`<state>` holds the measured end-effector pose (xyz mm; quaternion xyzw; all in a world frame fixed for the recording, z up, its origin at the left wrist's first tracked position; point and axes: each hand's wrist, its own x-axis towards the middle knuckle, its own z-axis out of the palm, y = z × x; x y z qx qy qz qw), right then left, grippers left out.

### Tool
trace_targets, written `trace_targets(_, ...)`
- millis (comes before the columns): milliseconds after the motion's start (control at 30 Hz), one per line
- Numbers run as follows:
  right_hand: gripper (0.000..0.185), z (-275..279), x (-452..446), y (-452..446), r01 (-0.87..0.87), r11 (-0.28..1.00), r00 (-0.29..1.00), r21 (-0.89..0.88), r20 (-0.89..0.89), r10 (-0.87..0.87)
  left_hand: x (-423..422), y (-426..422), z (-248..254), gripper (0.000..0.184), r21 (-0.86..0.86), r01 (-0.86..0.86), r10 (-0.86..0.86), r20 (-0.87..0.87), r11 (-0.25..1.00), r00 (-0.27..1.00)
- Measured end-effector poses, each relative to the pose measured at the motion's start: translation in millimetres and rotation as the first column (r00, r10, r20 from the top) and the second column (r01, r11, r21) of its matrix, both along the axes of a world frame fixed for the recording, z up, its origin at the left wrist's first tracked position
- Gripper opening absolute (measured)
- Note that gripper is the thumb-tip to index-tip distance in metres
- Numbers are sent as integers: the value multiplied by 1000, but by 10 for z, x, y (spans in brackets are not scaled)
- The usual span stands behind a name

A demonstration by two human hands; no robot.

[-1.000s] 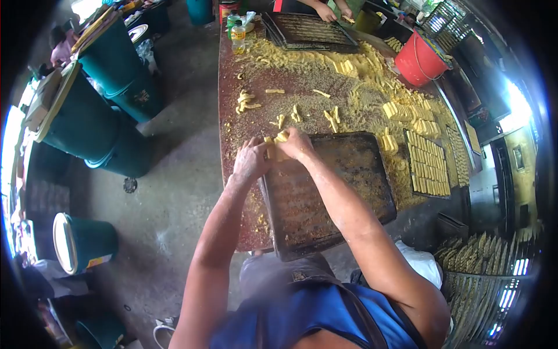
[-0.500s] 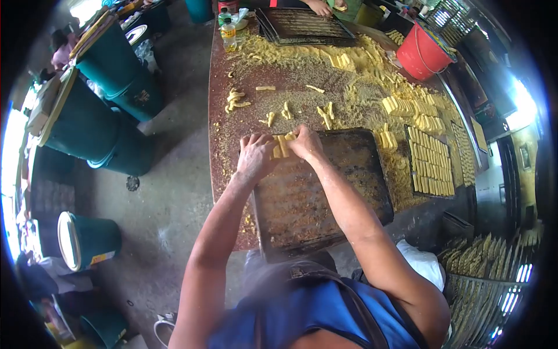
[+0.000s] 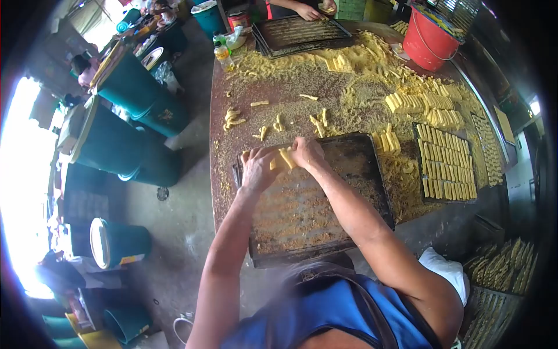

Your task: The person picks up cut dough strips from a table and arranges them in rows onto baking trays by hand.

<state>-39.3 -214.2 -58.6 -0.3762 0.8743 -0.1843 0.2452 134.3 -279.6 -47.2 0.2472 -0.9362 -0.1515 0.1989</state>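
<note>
Both hands are over the upper left corner of a dark, crumb-stained baking tray (image 3: 317, 203). My left hand (image 3: 258, 168) is curled around pale yellow dough sticks, whose ends (image 3: 272, 165) show beside its fingers. Close by on the right, my right hand (image 3: 307, 153) has its thumb and fingers closed at another dough stick (image 3: 286, 158), which slants over the tray. The fingers partly hide how many sticks each hand has. Just beyond the tray, loose dough scraps (image 3: 318, 125) lie on the crumb-strewn table (image 3: 244, 96).
At right stand rows of cut dough sticks (image 3: 405, 103) and a filled tray (image 3: 444, 163). A red bucket (image 3: 429, 41), a bottle (image 3: 222, 55) and stacked trays (image 3: 299, 35) are at the far side, near another person's hands (image 3: 308, 11). Green bins (image 3: 131, 81) line the left floor.
The dough sticks, earlier side by side in a row between my hands, are now spread apart. My hands sit slightly lower over the tray. The camera view has shifted a little.
</note>
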Motion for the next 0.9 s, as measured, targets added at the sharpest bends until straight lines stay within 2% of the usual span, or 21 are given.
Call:
trace_targets(133, 26, -87, -20, 66, 37, 999, 998, -9, -51, -38, -193, 191, -65, 50, 12, 46, -46, 23, 999, 999)
trace_targets(167, 25, -109, -6, 82, 51, 997, 998, -66, -45, -54, -176, 173, -83, 50, 20, 64, -64, 13, 998, 998)
trace_targets(233, 26, -60, -10, 79, 81, 991, 994, -110, -61, -88, -149, 86, -126, 46, -18, 19, -17, 99, 1000, 995)
trace_targets(300, 22, -80, 68, 99, 119, 967, 993, -223, 52, -110, -71, -56, -214, 41, 50, 113, -114, 6, 992, 994)
trace_targets(367, 18, -78, 79, 113, 136, 967, 991, -216, 22, -134, -54, -96, -213, 42, 11, 144, -144, 0, 990, 990)
trace_targets(433, 19, -32, -63, 277, 150, 911, 988, -383, 33, -148, -8, -114, -180, 43, 18, 156, -155, -80, 988, 985)
trace_targets(500, 22, 271, -455, 654, 359, 805, 932, -473, 137, -335, 11, -186, -197, 42, 19, 137, -131, -193, 990, 972)
trace_targets(533, 22, 366, -731, 934, 400, 768, 891, -500, 14, -455, -13, -202, -170, 40, 16, 108, -102, -211, 994, 972)
trace_targets(567, 20, -72, -1383, 1242, 474, 683, 835, -555, 38, -549, -65, -178, -142, 37, 15, 71, -66, -223, 997, 973)
trace_targets(600, 25, 180, -1554, 1552, 482, 776, 777, -406, -210, -593, -158, -117, -118, 35, 25, 92, -84, -218, 995, 972)
trace_targets(633, 34, 83, -2023, 1842, 503, 864, 798, -11, -379, -469, -253, -64, -85, 33, 32, 107, -98, -211, 994, 972)
trace_targets(667, 44, 43, -2290, 2092, 458, 888, 825, 43, -391, -407, -412, 44, -1, 31, 89, 158, -144, -147, 983, 979)
trace_targets(700, 51, -64, -2514, 2205, 561, 826, 777, -47, -313, -546, -603, 133, -87, 32, 123, 218, -203, -123, 968, 971)
trace_targets(767, 47, -10, -2674, 2224, 552, 833, 821, 30, -192, -537, -1043, 483, -41, 37, 125, 322, -318, -58, 938, 946)
trace_targets(833, 54, -274, -2770, 2166, 663, 749, 747, -2, -69, -661, -1523, 890, 111, 45, 163, 416, -427, 35, 895, 904)
trace_targets(867, 52, -371, -2984, 2168, 574, 819, 818, 3, 54, -573, -1801, 1053, 134, 48, 159, 453, -462, 25, 877, 886)
trace_targets(900, 51, -609, -3169, 2191, 470, 880, 883, -70, 52, -467, -2032, 1201, 121, 52, 162, 491, -501, 25, 856, 865)
